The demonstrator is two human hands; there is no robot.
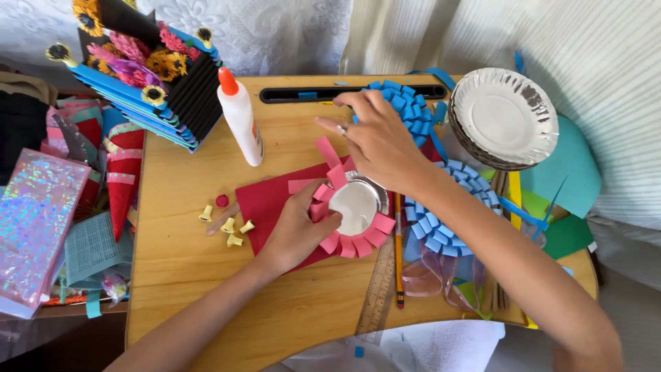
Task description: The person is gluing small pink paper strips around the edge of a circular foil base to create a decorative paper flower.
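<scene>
**Mia:** What is that round thing in the middle of the wooden table (206,289)?

**Sam:** It is a small silver paper plate (354,205) with pink paper loops (358,242) stuck around its edge. It lies on a red sheet (265,203).

**Mia:** Is it heavy?

**Sam:** I think it is very light. The plate looks thin and bendy, and the loops are soft paper. They would squash or tear if you grabbed them hard. I would hold it by the plate's rim, between the loops, or press flat on the shiny middle.

**Mia:** What is the left hand (297,231) doing?

**Sam:** It sits at nine o'clock of the plate. The fingers are curled in close, pinching a pink loop there.

**Mia:** And the right hand (382,141)?

**Sam:** It is at twelve o'clock of the plate, palm down, fingers spread and mostly flat. The fingertips touch a blue paper loop ring (407,110). I cannot tell if it grips anything under the palm.

**Mia:** What else is near?

**Sam:** A white glue bottle (241,120) at ten o'clock, a pencil (398,255) at four o'clock, and a stack of silver plates (502,117) at two o'clock.
</scene>
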